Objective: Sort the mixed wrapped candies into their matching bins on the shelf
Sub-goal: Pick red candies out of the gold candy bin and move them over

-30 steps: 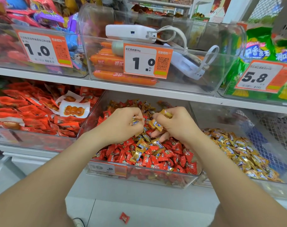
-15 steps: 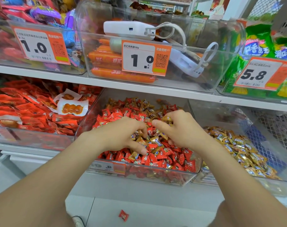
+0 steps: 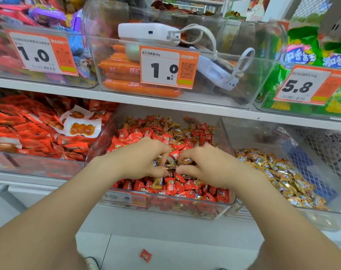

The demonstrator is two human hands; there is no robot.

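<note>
Lower shelf, left end: clear bin [image 3: 39, 168] packed with flat red snack packets [image 3: 29, 133].

Next along, middle bin [image 3: 195, 209], clear-walled, holding the mixed candies [image 3: 165, 133]. Red wrappers are the majority, with gold-brown ones scattered through the heap. The fill runs from back wall to front wall.

Floor below the bin's front left corner: one red candy [image 3: 145, 255], lying alone.

Left hand [image 3: 144, 158] over the centre of the mixed heap, palm down, fingers curled, tips and thumb pushed in among the wrappers. Cannot tell whether it has hold of any piece.

Right hand [image 3: 202, 168] just beside it, mirrored. Fingers and thumb are hooked inward toward the left hand. A knot of gold-wrapped candies [image 3: 171, 164] sits between the two sets of fingertips. Whether it grips anything is also unclear.

Right neighbour bin [image 3: 249, 137]: only gold candies [image 3: 278, 172], banked against its front right corner, well apart from both hands.

Upper shelf, right end: price tag [image 3: 302, 86] reading 5.8.
</note>
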